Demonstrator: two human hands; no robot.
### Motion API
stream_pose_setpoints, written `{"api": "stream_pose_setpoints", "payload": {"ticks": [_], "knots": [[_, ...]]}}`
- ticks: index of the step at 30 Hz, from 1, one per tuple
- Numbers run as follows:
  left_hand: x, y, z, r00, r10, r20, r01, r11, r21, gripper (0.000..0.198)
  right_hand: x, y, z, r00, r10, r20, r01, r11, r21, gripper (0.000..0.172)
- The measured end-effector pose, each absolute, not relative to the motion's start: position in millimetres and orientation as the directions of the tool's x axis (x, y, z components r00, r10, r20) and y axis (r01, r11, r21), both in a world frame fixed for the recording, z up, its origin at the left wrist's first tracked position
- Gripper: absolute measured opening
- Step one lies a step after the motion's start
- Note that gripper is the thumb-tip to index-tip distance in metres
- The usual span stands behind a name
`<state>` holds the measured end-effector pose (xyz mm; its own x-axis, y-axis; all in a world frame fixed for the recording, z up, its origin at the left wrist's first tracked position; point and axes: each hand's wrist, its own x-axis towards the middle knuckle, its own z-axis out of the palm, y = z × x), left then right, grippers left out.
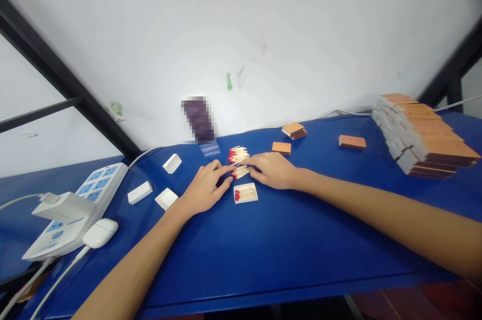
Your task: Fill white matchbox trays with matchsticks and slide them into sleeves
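Table [286,239]: glossy blue top, reflective, hard straight front edge.

Bundle of matches [241,172]: thin pale wooden sticks with red heads, lying on the table between the two hands. Long axis runs roughly left to right, rising slightly toward the right. Heads point left, toward the left hand.

Left hand [209,187]: palm down and loosely curled, with index and thumb tips closed together on the head end of the bundle.

Right hand [273,170]: palm down, fingers bent over the stick end of the bundle. Whether it grips or only rests there cannot be told, as the underside is hidden.

Filled tray [245,193]: shallow white card rectangle just in front of the bundle, close to the left fingertips. Its matches lie side by side, axis left to right, heads at the left end.

Loose pile of matches [238,154]: just behind the bundle, sticks fanned, most heads to the left.

Empty trays [166,198]: three white card rectangles to the left, set apart from one another.

Orange sleeves [281,147]: flat card boxes, several lying singly behind the right hand.

Stack of boxes [422,139]: orange tops and white ends, in stepped rows at the far right.

Power strip [75,209]: white plastic with blue sockets, at the left edge, a smooth white rounded case [100,232] beside it.
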<state>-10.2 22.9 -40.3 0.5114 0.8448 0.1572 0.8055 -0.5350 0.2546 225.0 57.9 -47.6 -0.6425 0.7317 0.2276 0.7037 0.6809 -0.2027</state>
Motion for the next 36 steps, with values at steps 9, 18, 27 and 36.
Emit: {"api": "stream_pose_setpoints", "payload": {"ticks": [9,18,27,36], "knots": [[-11.7,24.5,-42.1,0.509,0.848,0.146,0.815,-0.53,0.236,0.044,224.1,55.8,-46.7,-0.622,0.75,0.226,0.725,0.66,-0.196,0.043],[-11.5,24.1,-41.6,0.501,0.851,0.159,0.814,-0.525,0.246,0.043,222.2,53.4,-43.3,-0.602,0.771,0.21,0.756,0.634,-0.161,0.04],[-13.5,26.9,-42.8,0.511,0.844,0.162,0.787,-0.535,0.308,0.041,224.3,53.3,-44.3,-0.622,0.746,0.236,0.718,0.664,-0.207,0.04],[-11.1,25.6,-43.8,0.447,0.873,0.196,0.808,-0.488,0.33,0.042,224.6,52.6,-41.9,-0.597,0.761,0.253,0.734,0.646,-0.211,0.039]]}}
